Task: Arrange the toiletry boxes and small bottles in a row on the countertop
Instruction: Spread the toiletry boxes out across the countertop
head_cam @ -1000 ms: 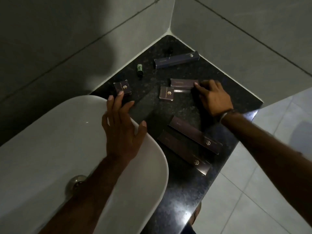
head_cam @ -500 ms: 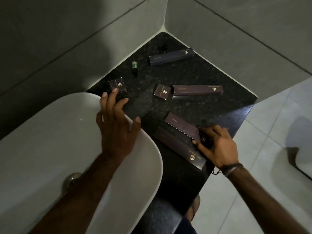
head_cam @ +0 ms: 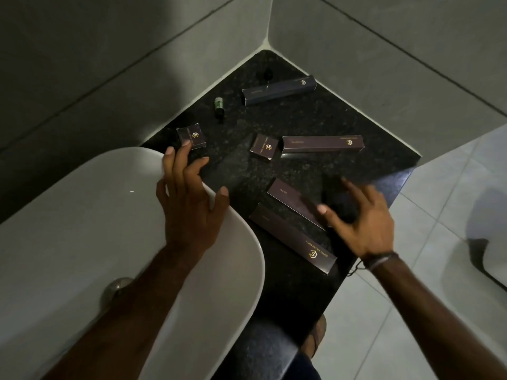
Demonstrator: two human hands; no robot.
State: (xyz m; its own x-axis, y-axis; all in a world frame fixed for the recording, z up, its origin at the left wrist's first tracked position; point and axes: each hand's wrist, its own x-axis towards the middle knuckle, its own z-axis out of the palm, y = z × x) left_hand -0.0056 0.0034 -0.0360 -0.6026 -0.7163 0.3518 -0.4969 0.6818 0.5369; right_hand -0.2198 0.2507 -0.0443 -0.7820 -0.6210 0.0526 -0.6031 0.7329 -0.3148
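Observation:
On the black granite countertop [head_cam: 301, 116] lie several dark toiletry boxes. One long box [head_cam: 279, 90] is at the back and another [head_cam: 323, 144] lies mid-right. Two more, the "Comb" box [head_cam: 290, 200] and a front box [head_cam: 290, 237], lie side by side near the front. A small square box [head_cam: 264, 147] sits in the middle. My left hand [head_cam: 189, 204] hovers over the basin rim, fingers spread, one fingertip touching a second small box [head_cam: 193, 135]. A small green bottle [head_cam: 219, 105] and a dark bottle [head_cam: 267, 75] stand near the corner. My right hand [head_cam: 362, 223], blurred and open, covers the Comb box's right end.
A white basin [head_cam: 82, 229] with a metal drain [head_cam: 116, 287] fills the left. Tiled walls meet behind the counter. The counter's right edge drops to a tiled floor [head_cam: 411, 283]. My foot in a sandal [head_cam: 315, 335] is below. A white fixture [head_cam: 491, 237] stands at far right.
My right hand left the mid-right long box and came down to the two front boxes, where its fingers have now spread. My left hand stayed by the small box.

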